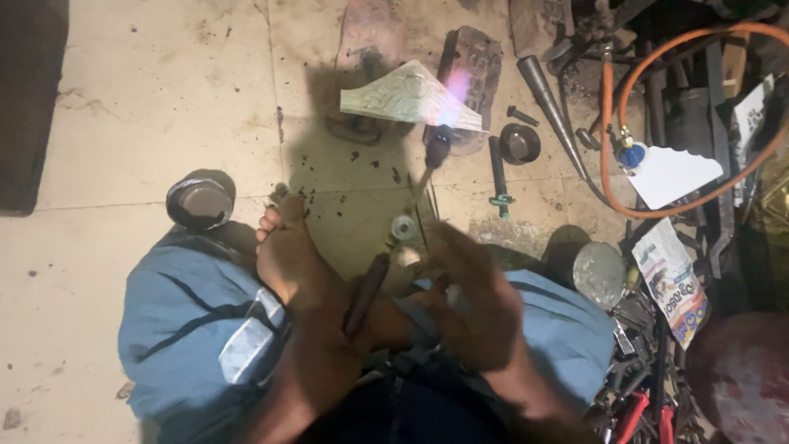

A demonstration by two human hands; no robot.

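pale triangular embossed sheet [408, 96], pink flame at its edge.

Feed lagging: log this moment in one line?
right hand: holds lit torch | flame: on triangular metal piece | left hand: hidden, near dark rod

A slim metal blowtorch with a dark nozzle [436, 152] points away from the person, tilted up and right, a pale pink-blue flame at its tip licking a flat, pale, embossed triangular metal sheet [407, 99] lying on the stone floor. A dark cylindrical rod [366, 292] slants across the lap.
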